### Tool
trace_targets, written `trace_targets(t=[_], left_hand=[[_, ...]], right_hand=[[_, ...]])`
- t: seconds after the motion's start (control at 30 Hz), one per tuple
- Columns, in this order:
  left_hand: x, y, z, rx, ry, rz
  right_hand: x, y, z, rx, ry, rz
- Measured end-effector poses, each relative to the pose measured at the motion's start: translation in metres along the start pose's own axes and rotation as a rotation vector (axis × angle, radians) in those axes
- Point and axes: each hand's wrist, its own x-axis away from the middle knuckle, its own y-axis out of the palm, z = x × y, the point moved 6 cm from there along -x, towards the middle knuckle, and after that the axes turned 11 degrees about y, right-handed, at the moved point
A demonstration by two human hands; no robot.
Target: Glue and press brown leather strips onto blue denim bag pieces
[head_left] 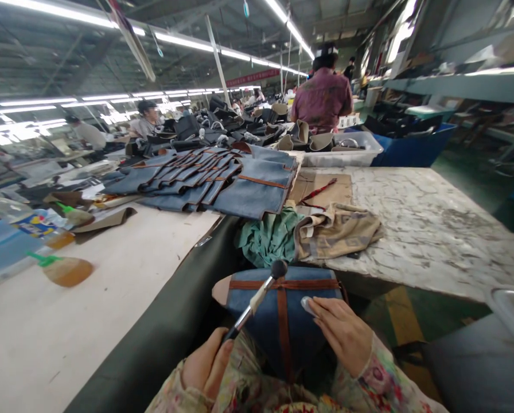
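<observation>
Blue piece (265,330) on lap (242,373). Left hand (209,361): grip closed round tool (257,301), long axis slanting forward-right over blue piece, dark head (279,268) foremost. Right hand (345,332) at blue piece's right side, fingers together; whether grip pinches pale bit (307,305), cannot tell.

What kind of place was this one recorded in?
Probably a factory workshop for bags or similar goods: a stack of matching blue panels with brown trim, a bin of dark pieces and rows of ceiling strip lights suggest it.
</observation>
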Motion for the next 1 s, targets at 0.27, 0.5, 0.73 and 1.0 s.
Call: trace_targets(t=[0.27,0.5,0.73,1.0], left_hand=[[-0.009,0.012,0.005,0.009,0.020,-0.056],[-0.029,0.025,0.035,-0.087,0.096,-0.113],[-0.054,0.042,0.070,-0.229,0.182,-0.243],[-0.060,0.050,0.089,-0.354,0.208,-0.287]], right_hand=[[0.004,-0.007,0.001,0.029,0.005,0.013],[0.013,-0.007,0.006,0.111,0.022,0.059],[0.016,-0.008,0.005,0.136,0.010,0.087],[0.023,-0.008,0.008,0.188,-0.095,0.178]])
